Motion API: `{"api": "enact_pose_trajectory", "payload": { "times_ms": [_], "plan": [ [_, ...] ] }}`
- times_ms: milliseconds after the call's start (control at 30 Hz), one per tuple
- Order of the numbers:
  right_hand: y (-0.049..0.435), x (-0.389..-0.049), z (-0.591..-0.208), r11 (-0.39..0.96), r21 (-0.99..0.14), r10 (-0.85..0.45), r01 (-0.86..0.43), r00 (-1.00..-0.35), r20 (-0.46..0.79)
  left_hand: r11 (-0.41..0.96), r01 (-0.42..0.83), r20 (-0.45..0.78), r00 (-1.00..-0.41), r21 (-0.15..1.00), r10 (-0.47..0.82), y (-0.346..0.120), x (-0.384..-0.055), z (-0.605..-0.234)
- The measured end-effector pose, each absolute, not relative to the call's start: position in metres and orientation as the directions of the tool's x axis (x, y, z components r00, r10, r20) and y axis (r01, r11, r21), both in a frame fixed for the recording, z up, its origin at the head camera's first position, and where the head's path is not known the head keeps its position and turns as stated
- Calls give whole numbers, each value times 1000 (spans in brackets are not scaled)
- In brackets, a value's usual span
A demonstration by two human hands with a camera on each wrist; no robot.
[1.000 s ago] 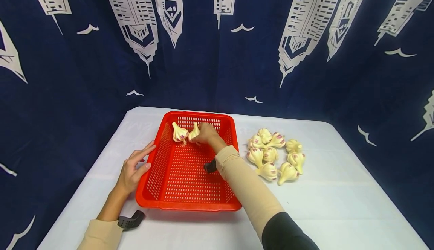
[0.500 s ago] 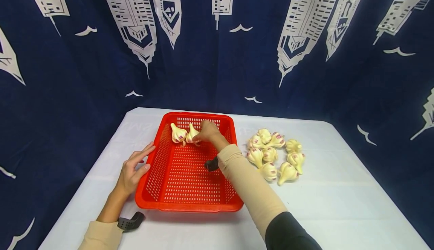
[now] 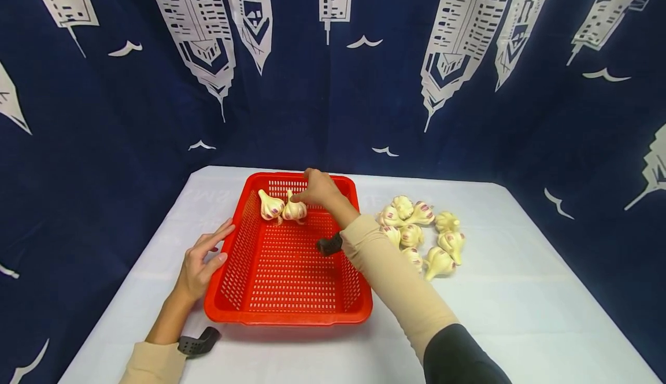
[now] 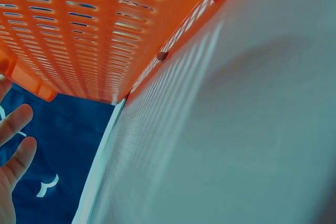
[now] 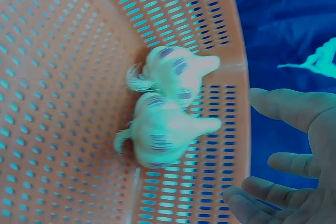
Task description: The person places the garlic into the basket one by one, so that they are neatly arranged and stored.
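Two garlic bulbs stand side by side against the far wall of a red plastic basket [image 3: 288, 317]; the left bulb [image 3: 270, 206] touches the right bulb [image 3: 294, 209]. Just above and to the right of them is my right hand [image 3: 321, 190], its fingers spread and nothing between them. In the right wrist view this hand [image 5: 294, 156] is apart from both bulbs, near the basket rim [image 5: 239, 77]. My left hand [image 3: 200, 262] rests its fingers on the basket's left rim. Only some of its fingers [image 4: 18, 156] show in the left wrist view.
Several more garlic bulbs [image 3: 411, 235] lie in a loose cluster on the white table [image 3: 499, 291], right of the basket; my right forearm partly covers some. A dark blue cloth [image 3: 333, 100] with white building prints hangs behind the table.
My right hand has let go of the right garlic bulb and risen up and away from it. That bulb now stands next to the other. The left hand stays on the rim.
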State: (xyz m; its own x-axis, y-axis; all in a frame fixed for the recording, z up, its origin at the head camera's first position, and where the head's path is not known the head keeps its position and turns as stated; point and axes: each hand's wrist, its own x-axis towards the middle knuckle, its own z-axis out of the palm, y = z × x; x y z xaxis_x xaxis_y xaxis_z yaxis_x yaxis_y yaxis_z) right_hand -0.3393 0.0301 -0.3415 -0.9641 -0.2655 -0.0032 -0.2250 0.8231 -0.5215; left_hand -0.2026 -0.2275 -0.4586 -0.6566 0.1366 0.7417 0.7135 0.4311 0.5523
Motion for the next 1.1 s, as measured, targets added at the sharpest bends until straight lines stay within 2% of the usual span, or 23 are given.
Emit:
{"api": "enact_pose_trajectory", "payload": {
  "times_ms": [267,600,1100],
  "plan": [
    [38,-327,-324,829,-496,-286,-258,-958,20,429,713,742,-657,554,133,-229,-203,-459],
    [58,-318,-321,847,-452,-289,-279,-956,48,426,728,758,-638,538,134,-230,-205,-462],
    [109,-304,-318,818,-479,-313,-320,-945,97,425,723,754,-644,545,128,-227,-203,-462]
  ]
}}
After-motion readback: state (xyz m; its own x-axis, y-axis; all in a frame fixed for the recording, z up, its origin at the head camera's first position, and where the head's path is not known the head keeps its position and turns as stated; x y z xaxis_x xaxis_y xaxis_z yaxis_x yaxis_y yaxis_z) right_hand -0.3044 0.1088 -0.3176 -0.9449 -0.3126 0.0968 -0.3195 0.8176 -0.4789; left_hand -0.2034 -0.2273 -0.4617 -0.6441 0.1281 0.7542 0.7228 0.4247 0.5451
